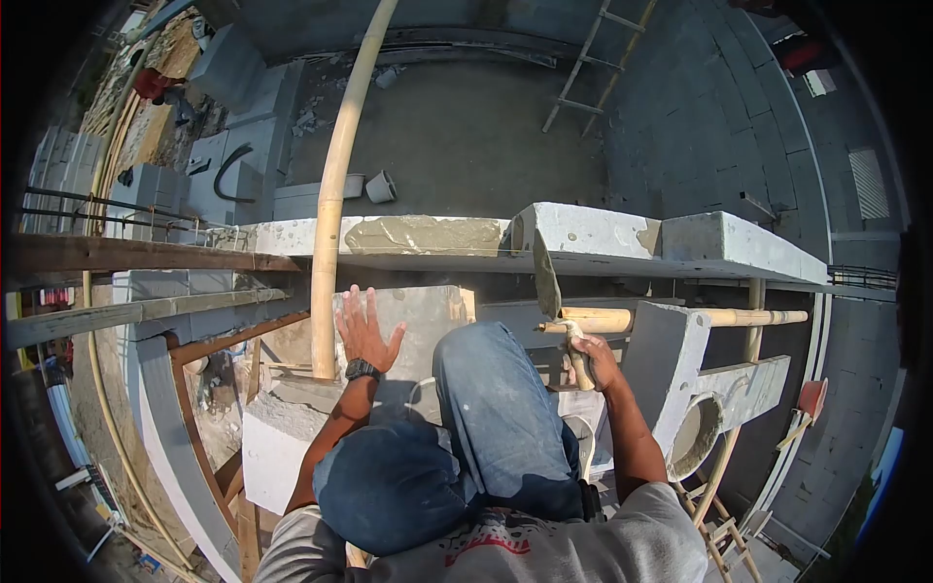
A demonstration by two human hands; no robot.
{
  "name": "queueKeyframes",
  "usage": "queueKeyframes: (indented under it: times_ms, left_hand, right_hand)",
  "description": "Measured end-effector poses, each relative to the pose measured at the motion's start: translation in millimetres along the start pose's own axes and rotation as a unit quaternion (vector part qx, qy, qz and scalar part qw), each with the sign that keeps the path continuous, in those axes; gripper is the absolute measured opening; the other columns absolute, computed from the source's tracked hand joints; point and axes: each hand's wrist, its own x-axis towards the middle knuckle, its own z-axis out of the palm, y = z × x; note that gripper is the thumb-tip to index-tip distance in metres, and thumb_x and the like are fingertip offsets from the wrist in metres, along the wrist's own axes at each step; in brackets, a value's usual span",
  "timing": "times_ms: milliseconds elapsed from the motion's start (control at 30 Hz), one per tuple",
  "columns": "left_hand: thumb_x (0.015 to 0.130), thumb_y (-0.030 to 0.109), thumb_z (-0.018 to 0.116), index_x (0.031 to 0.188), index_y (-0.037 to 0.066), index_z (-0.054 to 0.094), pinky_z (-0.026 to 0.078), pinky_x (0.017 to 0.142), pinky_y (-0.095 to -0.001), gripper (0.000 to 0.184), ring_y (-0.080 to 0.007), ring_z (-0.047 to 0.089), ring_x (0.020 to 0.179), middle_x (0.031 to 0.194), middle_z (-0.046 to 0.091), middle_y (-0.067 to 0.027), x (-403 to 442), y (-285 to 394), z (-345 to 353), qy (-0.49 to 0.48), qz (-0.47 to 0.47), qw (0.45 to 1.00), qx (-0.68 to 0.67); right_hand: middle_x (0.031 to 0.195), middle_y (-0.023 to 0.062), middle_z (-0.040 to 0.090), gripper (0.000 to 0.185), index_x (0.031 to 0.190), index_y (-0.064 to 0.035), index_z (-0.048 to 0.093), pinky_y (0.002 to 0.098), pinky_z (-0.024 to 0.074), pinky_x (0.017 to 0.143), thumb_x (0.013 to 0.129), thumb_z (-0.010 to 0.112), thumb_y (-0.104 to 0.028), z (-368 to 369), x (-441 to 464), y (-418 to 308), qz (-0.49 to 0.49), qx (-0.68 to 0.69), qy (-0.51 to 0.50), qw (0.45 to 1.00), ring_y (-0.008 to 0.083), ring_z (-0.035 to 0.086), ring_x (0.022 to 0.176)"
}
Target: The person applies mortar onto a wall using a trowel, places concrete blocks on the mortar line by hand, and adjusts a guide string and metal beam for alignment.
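Observation:
My left hand (366, 332) lies with its fingers spread on a grey board (418, 309), just right of an upright bamboo pole (335, 185). In my right hand (593, 364) is the wooden handle of a trowel (548, 277), its blade pointing up beside the end of a white block (588, 231). Wet grey mortar (425, 235) covers the wall top left of that block. Behind the trowel handle a horizontal bamboo pole (600, 320) runs to the right.
A bucket with mortar (696, 437) stands at the right, by an upright block (669, 369). Below, beyond the wall, are a white bucket (381, 187) and a ladder (593, 68). Another person (155, 85) is at the far upper left. Wooden beams (146, 255) jut in from the left.

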Motion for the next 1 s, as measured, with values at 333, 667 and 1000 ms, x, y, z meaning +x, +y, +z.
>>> queueKeyframes:
  times_ms: [333,667,1000]
  left_hand:
    - [0.089,0.051,0.068,0.161,0.010,0.030,0.013,0.123,-0.0587,0.091,-0.0399,0.019,0.155,0.166,0.024,-0.0217,1.5,-0.4,-3.8,0.016,-0.007,1.000,-0.018]
    - [0.088,0.049,0.069,0.159,0.010,0.033,0.014,0.123,-0.0584,0.088,-0.0403,0.021,0.153,0.165,0.025,-0.0215,1.9,-2.0,-4.4,0.020,-0.018,0.999,-0.039]
    - [0.090,0.046,0.068,0.160,0.012,0.032,0.014,0.123,-0.0581,0.085,-0.0394,0.021,0.154,0.166,0.025,-0.0205,1.1,-5.1,-3.0,0.026,-0.020,0.998,-0.060]
  right_hand:
    - [0.068,0.0059,0.061,0.048,0.115,0.0038,0.066,0.0246,0.0453,0.039,0.103,0.057,-0.042,11.8,60.2,-105.5,0.115,0.025,0.010,0.993,0.0120,0.055,0.047]
    - [0.078,0.0166,0.071,0.039,0.115,-0.0040,0.070,0.0384,0.0561,0.062,0.096,0.066,-0.038,22.4,41.8,-187.4,-0.198,-0.602,0.075,0.770,0.0295,0.072,0.069]
    - [0.085,0.0180,0.074,0.018,0.097,-0.0059,0.073,0.0444,0.0583,0.075,0.084,0.068,-0.017,96.5,71.3,-245.3,-0.137,-0.894,0.027,0.427,0.0363,0.074,0.085]
